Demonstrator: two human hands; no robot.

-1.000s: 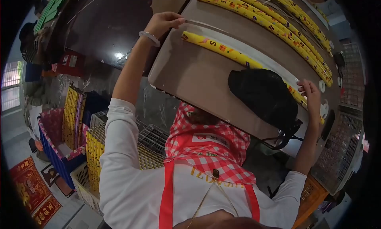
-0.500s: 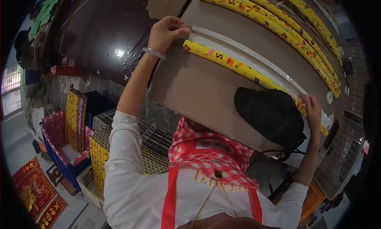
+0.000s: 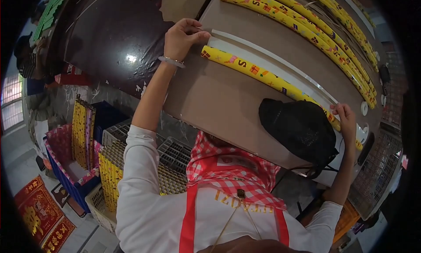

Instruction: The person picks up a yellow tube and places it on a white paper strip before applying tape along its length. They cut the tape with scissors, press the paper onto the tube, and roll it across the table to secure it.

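Note:
A roll of yellow gift wrapping paper (image 3: 253, 69), printed with presents and letters, lies slantwise across the brown board. Its white underside shows along the far side, bordered by a narrow white strip (image 3: 272, 58). At the strip's upper left end, my left hand (image 3: 182, 37) has thumb and forefinger pinched together. My right hand (image 3: 345, 120) pinches the strip's lower right end, beside the roll's far end. Both pinch points are small and partly covered by fingers. A black cap (image 3: 296, 132) covers part of the roll near my right hand.
Several more yellow rolls (image 3: 302, 29) lie along the board's far side. A dark glossy tabletop (image 3: 105, 47) adjoins at left. Below it stand a blue box (image 3: 66, 178) and a crate of upright rolls (image 3: 98, 200). Another person (image 3: 27, 56) is at far left.
Both hands keep almost the same places and pinches. The view has shifted very slightly; the roll and the strip look unmoved.

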